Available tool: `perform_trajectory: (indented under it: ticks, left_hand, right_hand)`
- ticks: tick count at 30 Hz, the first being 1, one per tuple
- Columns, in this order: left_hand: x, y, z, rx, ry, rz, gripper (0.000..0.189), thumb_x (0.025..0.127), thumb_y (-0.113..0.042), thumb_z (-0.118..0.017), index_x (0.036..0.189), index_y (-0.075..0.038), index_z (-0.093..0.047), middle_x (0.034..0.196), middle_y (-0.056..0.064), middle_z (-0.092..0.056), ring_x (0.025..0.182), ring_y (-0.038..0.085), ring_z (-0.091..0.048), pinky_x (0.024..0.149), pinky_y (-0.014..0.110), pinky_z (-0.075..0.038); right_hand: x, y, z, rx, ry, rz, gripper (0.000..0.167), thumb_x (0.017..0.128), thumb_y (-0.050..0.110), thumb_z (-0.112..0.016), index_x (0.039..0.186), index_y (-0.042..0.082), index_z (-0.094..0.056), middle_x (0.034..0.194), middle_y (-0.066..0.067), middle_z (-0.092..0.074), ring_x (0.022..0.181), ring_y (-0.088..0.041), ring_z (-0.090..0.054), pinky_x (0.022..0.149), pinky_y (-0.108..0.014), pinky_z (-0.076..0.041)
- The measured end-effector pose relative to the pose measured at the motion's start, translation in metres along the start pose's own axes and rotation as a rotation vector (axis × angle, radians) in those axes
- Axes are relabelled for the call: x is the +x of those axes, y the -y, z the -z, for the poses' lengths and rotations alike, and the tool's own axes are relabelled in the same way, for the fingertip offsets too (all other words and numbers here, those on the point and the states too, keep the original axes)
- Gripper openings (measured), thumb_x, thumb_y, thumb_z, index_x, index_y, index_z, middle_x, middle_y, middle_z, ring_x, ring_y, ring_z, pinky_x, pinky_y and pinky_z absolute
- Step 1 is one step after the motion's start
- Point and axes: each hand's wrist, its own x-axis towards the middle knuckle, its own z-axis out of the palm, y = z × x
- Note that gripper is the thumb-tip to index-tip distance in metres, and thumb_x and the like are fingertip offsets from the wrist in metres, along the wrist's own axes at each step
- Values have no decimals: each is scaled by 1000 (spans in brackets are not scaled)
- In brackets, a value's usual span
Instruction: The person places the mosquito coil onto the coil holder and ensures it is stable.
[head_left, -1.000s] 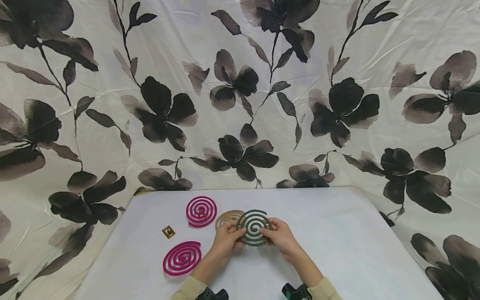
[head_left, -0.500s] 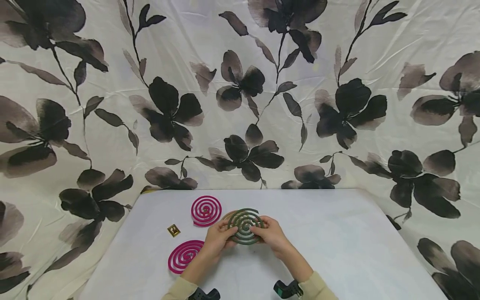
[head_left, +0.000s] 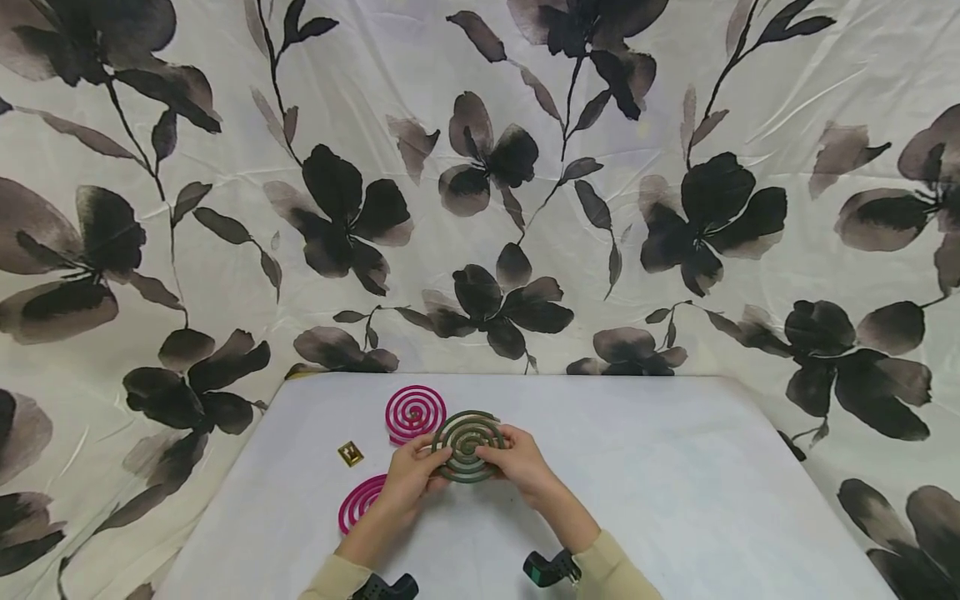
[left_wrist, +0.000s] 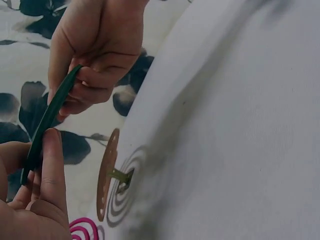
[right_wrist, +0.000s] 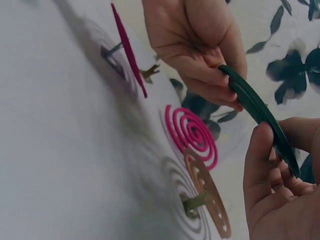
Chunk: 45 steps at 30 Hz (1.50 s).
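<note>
A dark green mosquito coil [head_left: 467, 445] is held up between both hands, its flat face turned toward the head camera. My left hand [head_left: 411, 479] pinches its left edge, thumb on the near face, fingers behind. My right hand [head_left: 522, 467] pinches the opposite edge the same way. Both wrist views show the green coil [left_wrist: 52, 115] edge-on and slightly bowed. Just beyond it, a tan coil [left_wrist: 106, 175] sits raised on a small metal stand [right_wrist: 192, 202]; in the head view the green coil and hands largely hide it.
On the white table [head_left: 660, 483], a pink coil [head_left: 415, 414] lies at the back. Another pink coil [head_left: 362, 502] is nearer, partly behind the left forearm. Between them on the left is a small gold square stand [head_left: 350, 453]. A floral cloth [head_left: 480, 183] hangs behind the table.
Both hands have shifted left with the green coil, which now covers the tan coil in the head view. The left forearm hides more of the nearer pink coil.
</note>
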Motion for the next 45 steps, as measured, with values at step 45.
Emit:
perform_trajectory:
  ticks: [45]
  left_hand:
    - [-15, -44, 114, 36, -116, 87, 47, 97, -19, -62, 132, 8, -46, 93, 7, -69, 78, 13, -69, 75, 30, -57]
  right_hand:
    - [50, 38, -113, -151, 123, -65, 17, 86, 10, -74, 97, 1, -63, 81, -4, -64, 61, -11, -61, 53, -24, -55]
